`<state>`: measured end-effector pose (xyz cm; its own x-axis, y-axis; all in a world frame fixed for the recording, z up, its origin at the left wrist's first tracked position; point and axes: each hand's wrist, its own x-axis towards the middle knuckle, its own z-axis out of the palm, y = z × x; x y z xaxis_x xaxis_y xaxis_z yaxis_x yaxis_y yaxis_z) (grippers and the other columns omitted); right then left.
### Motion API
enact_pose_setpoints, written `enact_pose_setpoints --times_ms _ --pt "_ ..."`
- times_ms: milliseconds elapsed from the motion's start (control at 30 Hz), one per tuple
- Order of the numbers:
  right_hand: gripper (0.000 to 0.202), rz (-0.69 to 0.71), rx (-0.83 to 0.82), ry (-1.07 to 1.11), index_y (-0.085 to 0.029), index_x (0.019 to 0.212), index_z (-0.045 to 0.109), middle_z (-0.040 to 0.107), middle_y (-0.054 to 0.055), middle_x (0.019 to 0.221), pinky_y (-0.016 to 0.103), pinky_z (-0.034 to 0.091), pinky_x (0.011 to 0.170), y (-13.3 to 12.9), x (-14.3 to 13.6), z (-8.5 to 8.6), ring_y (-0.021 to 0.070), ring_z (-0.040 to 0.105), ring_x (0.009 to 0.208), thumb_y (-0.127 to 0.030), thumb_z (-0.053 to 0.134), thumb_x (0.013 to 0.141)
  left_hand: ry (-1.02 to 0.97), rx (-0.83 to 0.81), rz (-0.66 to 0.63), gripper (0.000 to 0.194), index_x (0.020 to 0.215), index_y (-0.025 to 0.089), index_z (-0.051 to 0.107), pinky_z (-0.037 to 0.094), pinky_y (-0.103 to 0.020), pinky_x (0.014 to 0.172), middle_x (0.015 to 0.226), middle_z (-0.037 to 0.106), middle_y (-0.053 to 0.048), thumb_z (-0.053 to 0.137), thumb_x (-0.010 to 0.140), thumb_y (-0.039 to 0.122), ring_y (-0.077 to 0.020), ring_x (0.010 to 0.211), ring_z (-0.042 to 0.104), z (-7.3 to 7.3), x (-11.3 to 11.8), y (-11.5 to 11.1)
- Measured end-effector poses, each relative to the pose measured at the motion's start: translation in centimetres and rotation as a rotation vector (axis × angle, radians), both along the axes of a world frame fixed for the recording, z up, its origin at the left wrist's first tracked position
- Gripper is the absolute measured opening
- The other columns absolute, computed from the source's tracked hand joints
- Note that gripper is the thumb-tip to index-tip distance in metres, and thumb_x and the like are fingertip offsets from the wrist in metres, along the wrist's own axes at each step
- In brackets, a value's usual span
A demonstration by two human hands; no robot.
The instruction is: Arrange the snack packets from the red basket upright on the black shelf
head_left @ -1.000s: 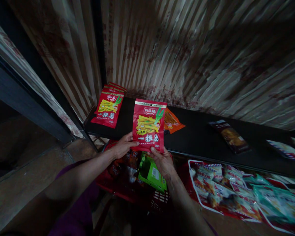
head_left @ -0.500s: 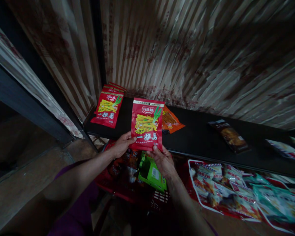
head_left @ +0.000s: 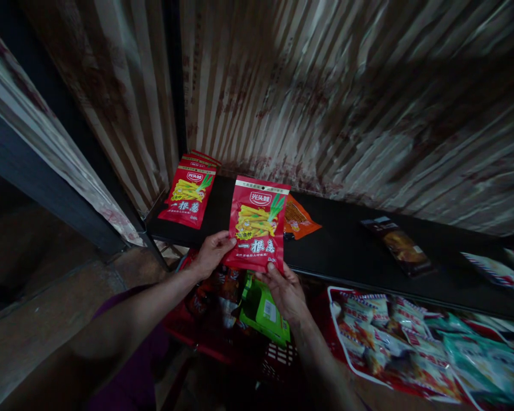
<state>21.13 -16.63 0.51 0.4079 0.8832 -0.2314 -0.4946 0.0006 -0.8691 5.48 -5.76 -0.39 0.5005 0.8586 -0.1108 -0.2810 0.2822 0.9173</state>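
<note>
A red snack packet (head_left: 258, 220) with yellow sticks and a green onion printed on it is held upright, front towards me, over the shelf's front edge. My left hand (head_left: 214, 252) pinches its lower left edge. The fingers of my right hand (head_left: 282, 288) grip its bottom right corner. Similar red packets (head_left: 189, 194) lie overlapped at the shelf's left end. An orange packet (head_left: 300, 218) lies on the shelf, partly hidden behind the held one.
The black shelf (head_left: 334, 242) carries a brown packet (head_left: 397, 245) and striped packets (head_left: 497, 271) further right. Below are a red basket (head_left: 214, 348) with a green box (head_left: 265, 311), and another basket (head_left: 340, 337) of snack bags. A dark post (head_left: 171, 85) rises at left.
The shelf and its goods sit slightly lower in view. Both hands still hold the red packet, which has also shifted slightly down in the picture.
</note>
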Motion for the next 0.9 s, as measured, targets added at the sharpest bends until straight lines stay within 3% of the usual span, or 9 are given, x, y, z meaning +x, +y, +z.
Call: enact_pose_setpoints --times_ms 133,333,500,600,700,800,900 --pt "0.033 0.012 0.008 -0.045 -0.024 0.09 0.071 0.073 0.0 0.087 0.028 0.058 0.065 -0.1 -0.4 0.4 0.015 0.068 0.071 -0.034 0.083 0.061 0.007 0.025 0.084 0.05 0.107 0.018 0.062 0.048 -0.027 0.076 0.089 0.068 -0.002 0.074 0.067 0.045 -0.0167 0.083 0.062 0.1 0.1 0.0" --pt "0.031 0.054 0.032 -0.154 -0.025 0.097 0.071 0.073 0.001 0.092 0.029 0.056 0.07 -0.6 -0.4 0.2 0.0163 0.067 0.077 -0.037 0.077 0.069 0.024 0.159 0.177 0.065 0.13 0.023 0.038 0.048 -0.026 0.078 0.088 0.064 0.0 0.069 0.074 0.033 -0.0147 0.083 0.062 0.4 0.1 -0.1" --pt "0.034 -0.027 -0.013 -0.333 -0.026 0.102 0.07 0.073 0.001 0.093 0.03 0.054 0.073 -1.1 -0.3 0.0 0.0178 0.066 0.078 -0.04 0.074 0.071 0.061 0.28 0.191 0.049 0.124 0.023 0.047 0.046 -0.026 0.084 0.108 0.059 -0.005 0.065 0.078 0.031 -0.0158 0.095 0.059 0.4 0.1 -0.5" --pt "0.027 -0.127 -0.009 -0.574 -0.026 0.099 0.072 0.072 0.001 0.093 0.029 0.051 0.077 -1.6 -0.5 0.6 0.0188 0.064 0.083 -0.037 0.071 0.074 0.051 0.249 0.123 0.043 0.119 0.023 0.054 0.046 -0.027 0.085 0.119 0.057 -0.006 0.064 0.079 0.035 -0.018 0.099 0.059 0.6 0.2 -0.9" --pt "0.024 -0.19 0.089 -0.858 -0.029 0.097 0.073 0.071 0.002 0.091 0.031 0.049 0.082 -2.3 -0.9 1.2 0.021 0.062 0.086 -0.029 0.071 0.072 0.018 0.183 0.019 0.051 0.124 0.024 0.053 0.045 -0.029 0.087 0.123 0.058 -0.006 0.067 0.077 0.038 -0.0218 0.104 0.058 1.4 0.0 -1.5" --pt "0.043 -0.244 0.211 -1.073 -0.033 0.11 0.069 0.07 0.003 0.097 0.033 0.049 0.086 -2.8 -1.3 1.3 0.0226 0.062 0.09 -0.02 0.072 0.07 -0.069 0.138 -0.067 0.059 0.13 0.024 0.049 0.039 -0.031 0.1 0.133 0.053 -0.006 0.068 0.077 0.042 -0.0254 0.123 0.047 2.2 -0.1 -2.1" --pt "0.061 -0.212 0.345 -1.333 -0.035 0.129 0.054 0.068 0.004 0.1 0.032 0.053 0.08 -3.0 -1.8 1.1 0.0208 0.063 0.088 -0.012 0.067 0.074 -0.208 0.104 -0.18 0.067 0.135 0.023 0.046 0.032 -0.034 0.108 0.142 0.046 -0.007 0.067 0.077 0.047 -0.0259 0.133 0.038 2.6 -0.1 -2.5"
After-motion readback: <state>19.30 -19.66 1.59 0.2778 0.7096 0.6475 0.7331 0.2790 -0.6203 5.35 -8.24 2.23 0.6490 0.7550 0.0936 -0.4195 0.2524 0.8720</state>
